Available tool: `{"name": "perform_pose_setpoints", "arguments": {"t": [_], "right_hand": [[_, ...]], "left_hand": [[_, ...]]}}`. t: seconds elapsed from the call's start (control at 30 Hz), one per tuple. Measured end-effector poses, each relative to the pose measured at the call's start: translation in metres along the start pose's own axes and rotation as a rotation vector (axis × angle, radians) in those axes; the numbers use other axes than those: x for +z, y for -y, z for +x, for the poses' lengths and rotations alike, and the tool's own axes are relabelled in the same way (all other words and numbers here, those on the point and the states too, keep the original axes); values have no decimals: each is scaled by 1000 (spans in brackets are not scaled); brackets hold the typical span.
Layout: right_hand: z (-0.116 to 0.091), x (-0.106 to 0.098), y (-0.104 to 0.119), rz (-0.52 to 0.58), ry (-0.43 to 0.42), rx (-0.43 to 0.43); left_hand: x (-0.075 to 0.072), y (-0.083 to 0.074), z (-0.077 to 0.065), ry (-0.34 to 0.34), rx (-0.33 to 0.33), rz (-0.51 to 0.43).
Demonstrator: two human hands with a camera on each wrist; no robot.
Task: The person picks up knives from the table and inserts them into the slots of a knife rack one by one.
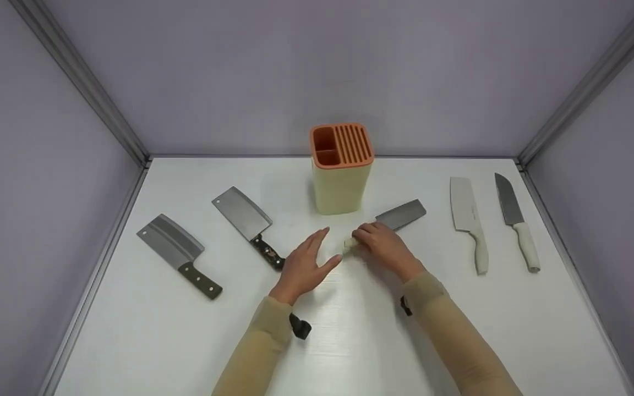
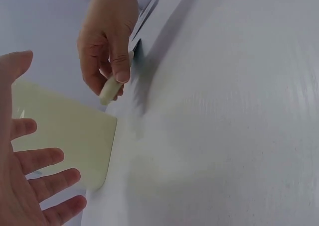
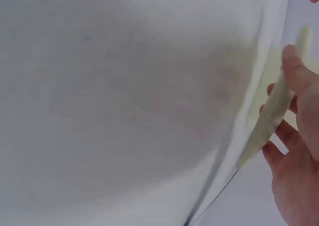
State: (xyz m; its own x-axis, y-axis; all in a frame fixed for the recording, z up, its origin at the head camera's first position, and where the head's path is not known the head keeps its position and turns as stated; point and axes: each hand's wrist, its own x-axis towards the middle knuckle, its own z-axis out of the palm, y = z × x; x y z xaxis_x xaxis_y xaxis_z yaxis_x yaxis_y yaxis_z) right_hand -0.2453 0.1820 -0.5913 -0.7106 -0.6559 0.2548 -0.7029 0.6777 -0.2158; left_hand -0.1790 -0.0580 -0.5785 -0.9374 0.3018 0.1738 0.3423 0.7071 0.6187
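My right hand (image 1: 386, 246) grips the pale handle (image 3: 271, 114) of a kitchen knife, thumb on one side and fingertips on the other in the right wrist view. The grey rectangular blade (image 1: 402, 214) of that knife points away to the back right, low over the table. My left hand (image 1: 301, 269) is held just left of the handle's end, fingers extended and spread, holding nothing. Behind both hands stands a cream knife holder (image 1: 340, 190) with an orange top (image 1: 354, 144), which has slots on the right and two square openings on the left.
Left of my hands lie a cleaver with a black handle (image 1: 242, 213) and a cleaver with a dark green-brown handle (image 1: 171, 242). At the right are a broad white-handled knife (image 1: 464, 206) and a pointed one (image 1: 509, 203). Pale walls enclose the white table (image 1: 130, 330).
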Motion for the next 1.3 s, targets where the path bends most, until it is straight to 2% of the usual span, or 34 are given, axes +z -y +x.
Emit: {"name": "perform_pose_setpoints", "arguments": {"t": [0.2,0.37,0.53,0.77,1.0,1.13,1.3], "right_hand": [[6,-14,4,-33,-38,-30],[8,-21,6,-52,-129,-55],[10,-25,7,-43,-212,-70],[12,-36,6,34,-246,-20],[13,-56,9,-29,-338,41],[15,-66,13,54,-378,99],[18,-77,23,211,-434,136]], "left_hand": [[-9,-2,3,-12,-33,-35],[-16,-3,6,-36,-51,-51],[-20,-4,7,-66,-31,-52],[-25,-7,10,-61,-13,-55],[-31,-11,14,-51,-46,-123],[-33,-12,17,-40,-76,-143],[-37,-13,19,-48,-90,-177]]}}
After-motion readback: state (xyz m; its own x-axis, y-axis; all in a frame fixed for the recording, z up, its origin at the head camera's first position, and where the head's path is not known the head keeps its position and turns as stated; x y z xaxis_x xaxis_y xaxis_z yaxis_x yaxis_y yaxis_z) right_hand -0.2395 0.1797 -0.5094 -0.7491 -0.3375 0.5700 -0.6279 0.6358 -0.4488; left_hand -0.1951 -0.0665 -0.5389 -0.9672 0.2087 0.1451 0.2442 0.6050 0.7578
